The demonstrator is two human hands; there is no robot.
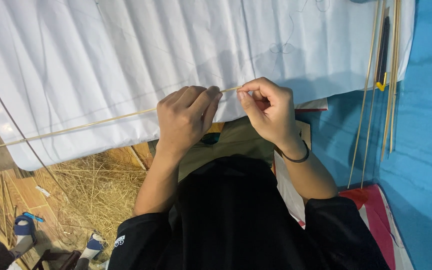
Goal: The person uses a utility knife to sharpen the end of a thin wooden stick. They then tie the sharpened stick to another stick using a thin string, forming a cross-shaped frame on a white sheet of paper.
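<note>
Ahead of both hands, the white sheet (176,55) spreads wide and flat, leaving open room to pass over it. The thin stick (76,128) runs out to the left of the left hand (183,120), barring a low sweep that way. Right of the right hand (271,112), a bundle of long sticks (388,75) lies over the sheet's edge and the blue mat (426,150). Below the left hand, a pile of straw (96,195) clutters the floor (23,192).
</note>
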